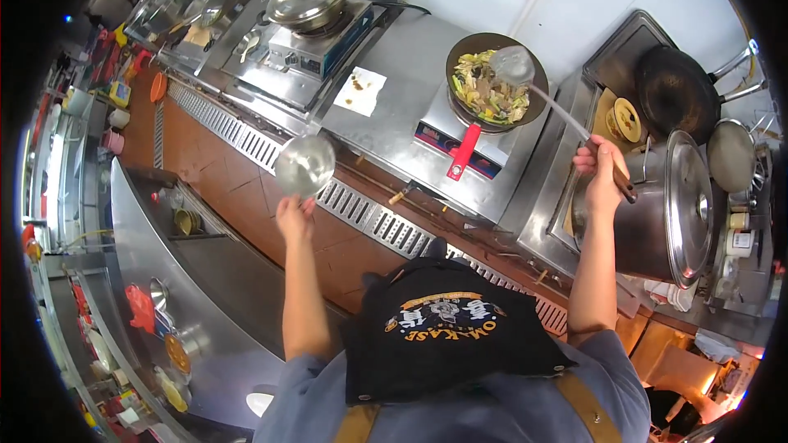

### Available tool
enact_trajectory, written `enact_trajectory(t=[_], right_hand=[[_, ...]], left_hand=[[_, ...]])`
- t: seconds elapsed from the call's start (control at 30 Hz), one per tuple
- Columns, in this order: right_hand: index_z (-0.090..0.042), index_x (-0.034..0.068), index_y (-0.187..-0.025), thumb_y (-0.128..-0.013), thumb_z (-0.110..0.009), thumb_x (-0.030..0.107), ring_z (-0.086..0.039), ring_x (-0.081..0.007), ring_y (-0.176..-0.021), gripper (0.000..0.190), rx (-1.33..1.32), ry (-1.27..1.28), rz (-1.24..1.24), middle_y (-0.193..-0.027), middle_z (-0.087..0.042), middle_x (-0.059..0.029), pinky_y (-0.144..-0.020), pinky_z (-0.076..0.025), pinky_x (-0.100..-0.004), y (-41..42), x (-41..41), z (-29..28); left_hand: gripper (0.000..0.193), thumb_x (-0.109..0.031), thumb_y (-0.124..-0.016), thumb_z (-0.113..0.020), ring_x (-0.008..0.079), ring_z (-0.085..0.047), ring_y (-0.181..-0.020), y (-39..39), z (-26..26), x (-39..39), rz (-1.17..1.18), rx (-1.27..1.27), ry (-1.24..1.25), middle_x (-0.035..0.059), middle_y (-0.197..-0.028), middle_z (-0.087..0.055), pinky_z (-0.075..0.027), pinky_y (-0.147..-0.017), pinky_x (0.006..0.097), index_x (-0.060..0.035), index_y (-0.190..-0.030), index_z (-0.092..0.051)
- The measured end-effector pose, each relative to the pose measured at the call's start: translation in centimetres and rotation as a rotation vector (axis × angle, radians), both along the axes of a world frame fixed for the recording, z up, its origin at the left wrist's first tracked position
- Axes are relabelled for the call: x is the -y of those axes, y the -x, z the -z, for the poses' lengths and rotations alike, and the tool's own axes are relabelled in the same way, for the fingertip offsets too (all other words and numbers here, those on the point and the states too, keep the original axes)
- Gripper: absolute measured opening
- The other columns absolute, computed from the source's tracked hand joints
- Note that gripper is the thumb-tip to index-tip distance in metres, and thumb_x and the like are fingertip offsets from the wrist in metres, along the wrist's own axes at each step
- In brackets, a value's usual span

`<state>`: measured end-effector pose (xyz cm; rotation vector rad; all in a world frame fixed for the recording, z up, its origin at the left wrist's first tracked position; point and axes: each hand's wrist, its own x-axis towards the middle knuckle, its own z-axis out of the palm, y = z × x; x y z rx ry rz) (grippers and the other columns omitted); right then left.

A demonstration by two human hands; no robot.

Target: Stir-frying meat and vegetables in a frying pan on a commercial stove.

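My left hand [295, 219] grips the rim of a shiny metal bowl [304, 166], held tilted over the floor beside the counter. Nothing shows inside the bowl. In my right hand [602, 173] is the wooden handle of a metal wok spatula [513, 65]. Its blade lies over the far right part of a dark frying pan [463, 47] and covers some of the food. Cooked sliced vegetables [483, 89], with what look like strips of meat, fill the pan. The pan sits on a portable stove [426, 129], its red handle [465, 152] pointing towards me.
A stained white paper [362, 91] lies on the steel counter [394, 55]. Further left, a lidded pot [308, 3] stands on another portable stove [323, 49]. Right of me are a large stockpot [640, 215] and a black wok [677, 95]. A steel worktable [203, 295] curves along my left.
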<state>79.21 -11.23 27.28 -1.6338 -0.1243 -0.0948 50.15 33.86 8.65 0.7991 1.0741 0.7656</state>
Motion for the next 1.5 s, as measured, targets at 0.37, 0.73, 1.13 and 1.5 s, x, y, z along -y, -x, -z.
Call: enact_trajectory(t=[0.37, 0.73, 1.13, 1.5], right_hand=[[-0.061, 0.0, -0.113, -0.096, -0.054, 0.014, -0.063, -0.0133, -0.082, 0.023, 0.507, 0.404, -0.105, -0.093, -0.066, -0.0086, -0.076, -0.05, -0.0266, 6.5, -1.9, -6.7], [-0.057, -0.002, -0.116, -0.094, -0.056, 0.035, -0.061, -0.0188, -0.098, 0.043, 0.148, 0.21, 0.157, -0.106, -0.065, -0.011, -0.089, -0.048, -0.0325, 17.1, -4.1, -1.6], [-0.059, 0.014, -0.108, -0.092, -0.062, 0.02, -0.066, -0.019, -0.088, 0.018, -0.545, -0.308, -0.626, -0.097, -0.066, -0.0063, -0.065, -0.051, -0.0268, 29.7, -26.7, 11.3], [-0.055, 0.005, -0.117, -0.085, -0.065, 0.017, -0.061, -0.0197, -0.095, 0.036, -0.568, -0.253, -0.826, -0.112, -0.058, -0.0111, -0.076, -0.054, -0.0312, 23.8, -17.7, 7.2]], left_hand=[[0.007, -0.006, -0.09, -0.056, 0.0189, -0.065, -0.069, 32.4, 1.9, -2.9, -0.38, -0.132, 0.005, 0.0088, -0.087, -0.059, -0.056, -0.057, 0.0253, -0.0025, -0.092, -0.05], [0.011, -0.001, -0.085, -0.054, 0.0224, -0.063, -0.063, 57.8, 5.1, 4.7, -0.814, -0.021, 0.103, 0.0118, -0.083, -0.058, -0.056, -0.053, 0.0311, 0.0004, -0.095, -0.05], [0.025, -0.012, -0.093, -0.047, 0.025, -0.063, -0.086, 70.0, 10.1, -1.6, -1.068, -0.009, 0.054, 0.0163, -0.092, -0.062, -0.057, -0.075, 0.0344, 0.01, -0.101, -0.056], [0.04, -0.024, -0.094, -0.042, 0.0297, -0.063, -0.08, 63.4, 8.5, -6.1, -1.264, -0.154, 0.131, 0.0229, -0.096, -0.061, -0.059, -0.073, 0.0374, 0.0127, -0.102, -0.054]])
